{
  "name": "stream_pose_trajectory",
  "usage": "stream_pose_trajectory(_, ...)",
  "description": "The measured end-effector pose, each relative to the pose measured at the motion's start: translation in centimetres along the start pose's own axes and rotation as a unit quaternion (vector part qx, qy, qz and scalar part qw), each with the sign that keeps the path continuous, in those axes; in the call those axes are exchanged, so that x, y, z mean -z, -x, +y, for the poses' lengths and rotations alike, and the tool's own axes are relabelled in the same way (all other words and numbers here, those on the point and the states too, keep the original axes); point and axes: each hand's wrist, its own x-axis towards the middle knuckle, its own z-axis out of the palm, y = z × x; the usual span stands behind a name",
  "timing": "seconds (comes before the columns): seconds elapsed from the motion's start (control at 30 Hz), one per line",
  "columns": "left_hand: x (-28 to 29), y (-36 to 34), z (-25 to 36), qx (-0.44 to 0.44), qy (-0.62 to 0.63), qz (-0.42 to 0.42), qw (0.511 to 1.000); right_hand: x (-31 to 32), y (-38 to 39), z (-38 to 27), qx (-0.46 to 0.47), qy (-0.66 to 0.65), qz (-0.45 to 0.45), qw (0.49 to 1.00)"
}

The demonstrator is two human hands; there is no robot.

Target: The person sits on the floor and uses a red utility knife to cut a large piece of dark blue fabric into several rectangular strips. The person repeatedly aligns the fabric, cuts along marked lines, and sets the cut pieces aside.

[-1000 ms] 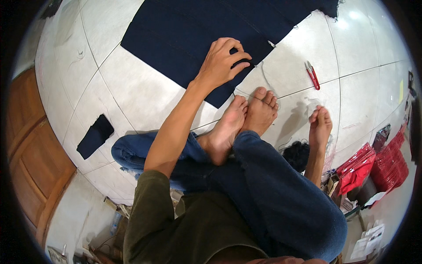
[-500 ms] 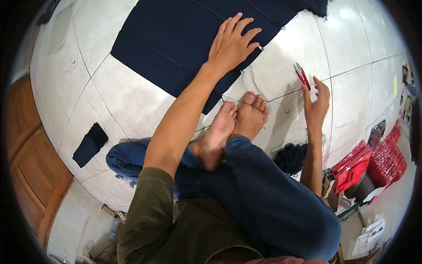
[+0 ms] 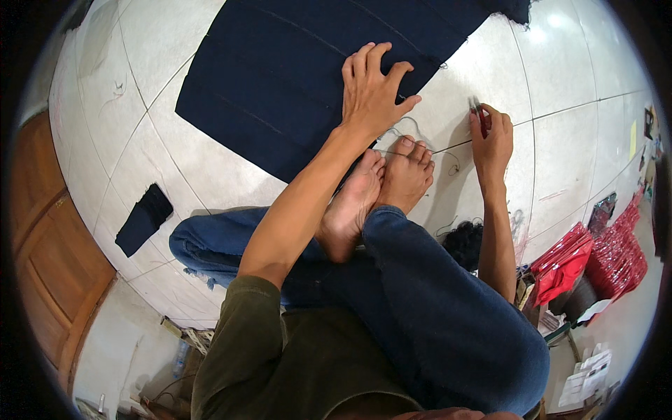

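Observation:
A large dark navy cloth (image 3: pixel 259 84) with faint pale lines lies on the tiled floor. My left hand (image 3: pixel 371 87) rests on its right side, fingers spread and slightly bent, the thumb out over the edge. Loose threads (image 3: pixel 413 124) trail from that edge near my feet (image 3: pixel 402 175). My right hand (image 3: pixel 493 147) is closed around small red-handled thread snips (image 3: pixel 476 108), blades pointing away from me. The fingers cover most of the handles.
A small dark cloth piece (image 3: pixel 143 220) lies at the left. A black tangle of threads (image 3: pixel 464 245) sits beside my right forearm. Red plastic-wrapped packs (image 3: pixel 560 259) stand at the right. A wooden door (image 3: pixel 59 266) is at the far left.
My right hand, open beside the snips before, has closed around them. The cloth has shifted a little toward me, and my left hand has come nearer, its fingers more bent.

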Motion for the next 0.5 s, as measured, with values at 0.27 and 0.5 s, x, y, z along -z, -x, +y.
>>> stream_pose_trajectory(0.27, 0.4, 0.5, -0.5, 0.0, -0.022, -0.054, 0.998, 0.0, -2.2, -3.6, -0.128, -0.238, -0.208, 0.94)
stream_pose_trajectory(0.5, 0.1, 0.3, -0.4, 0.004, -0.023, -0.106, 0.994, -1.2, -4.3, -4.7, -0.137, -0.243, -0.294, 0.914)
